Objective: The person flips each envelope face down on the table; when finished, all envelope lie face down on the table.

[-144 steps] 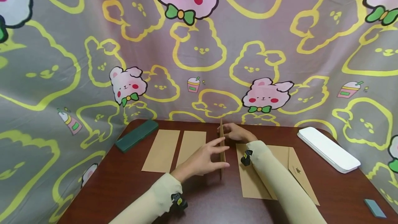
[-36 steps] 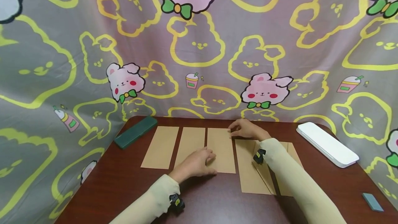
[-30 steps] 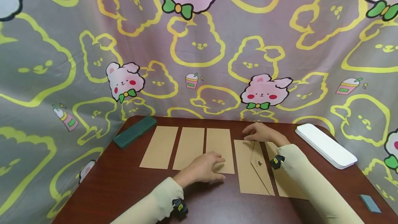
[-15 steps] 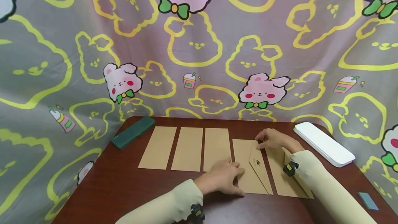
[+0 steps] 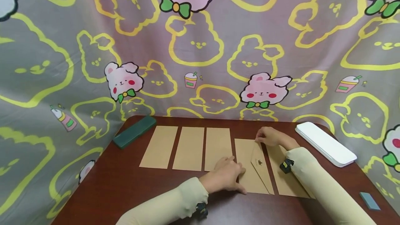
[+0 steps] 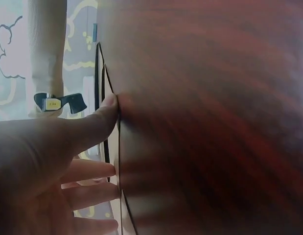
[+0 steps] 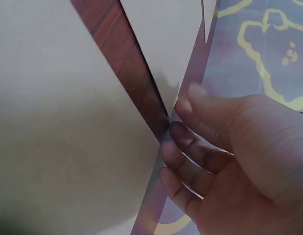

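A tan envelope (image 5: 245, 155) with a slanted flap and a small dark crown print lies on the table, right of the middle. My right hand (image 5: 269, 136) is at its top right corner; in the right wrist view my thumb and forefinger close on that corner. Along the envelope's lower left edge rests my left hand (image 5: 226, 173), fingers spread. In the left wrist view its thumb touches the edge near the bottom. A second tan envelope (image 5: 279, 166) lies just right of the first, partly hidden under my right forearm.
Three plain tan envelopes or cards, a left one (image 5: 158, 147), a middle one (image 5: 188, 148) and a right one (image 5: 217, 145), lie in a row to the left. A green case (image 5: 135, 132) stands back left, a white case (image 5: 325, 144) at right. A small blue-grey block (image 5: 369, 201) lies near the right edge.
The third plain piece was held upright between both hands, then laid flat in the row. Both hands then moved right to the crown-printed envelope, and my right fingers closed at its corner.
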